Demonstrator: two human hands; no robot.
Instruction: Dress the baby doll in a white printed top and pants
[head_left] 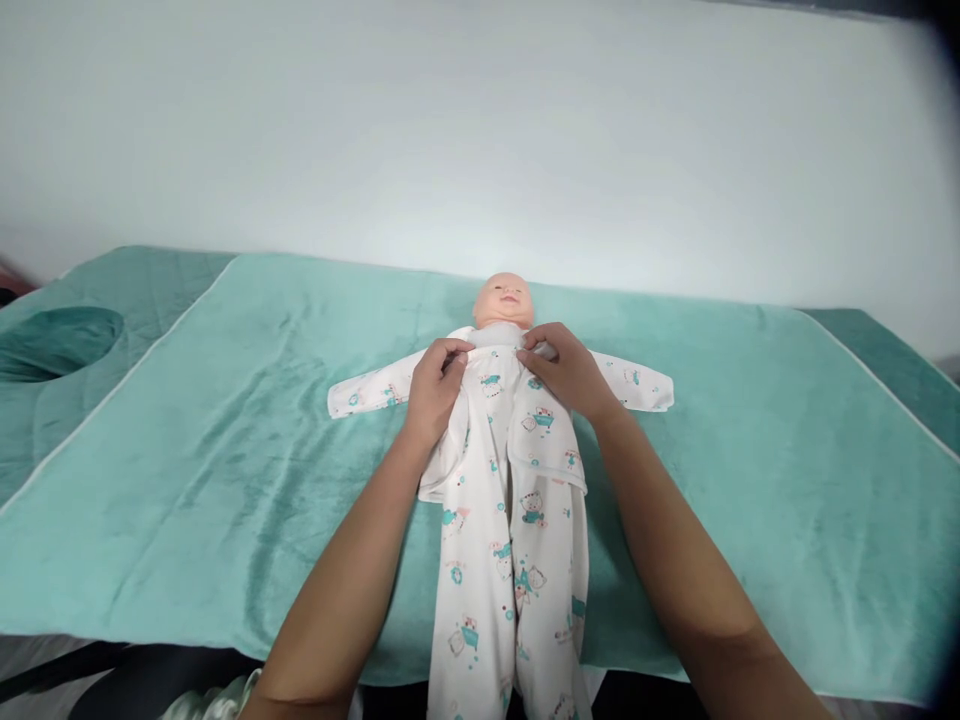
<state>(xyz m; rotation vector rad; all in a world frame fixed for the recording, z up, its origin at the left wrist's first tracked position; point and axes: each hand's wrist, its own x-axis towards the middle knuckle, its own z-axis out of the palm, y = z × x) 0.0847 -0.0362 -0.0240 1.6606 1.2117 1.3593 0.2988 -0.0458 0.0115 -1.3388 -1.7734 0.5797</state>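
A baby doll (pixel 501 302) lies on its back on a green cover, its head toward the wall. It wears a white printed baby shirt (pixel 546 438), open at the front, with both sleeves spread out sideways. Matching baby pants (pixel 476 560) lie over the doll's body, waistband at chest height, legs hanging past the near edge. My left hand (pixel 437 392) pinches the waistband at its left corner. At the right corner my right hand (pixel 568 372) is closed on the waistband, thumb and fingers together. The doll's arms and legs are hidden by cloth.
The green velvety cover (pixel 225 480) is spread over a bed or table against a pale wall (pixel 480 140). Its surface has wrinkles at left. A round cloth-lined hole (pixel 64 342) is at the far left. Dark shapes show below the near edge.
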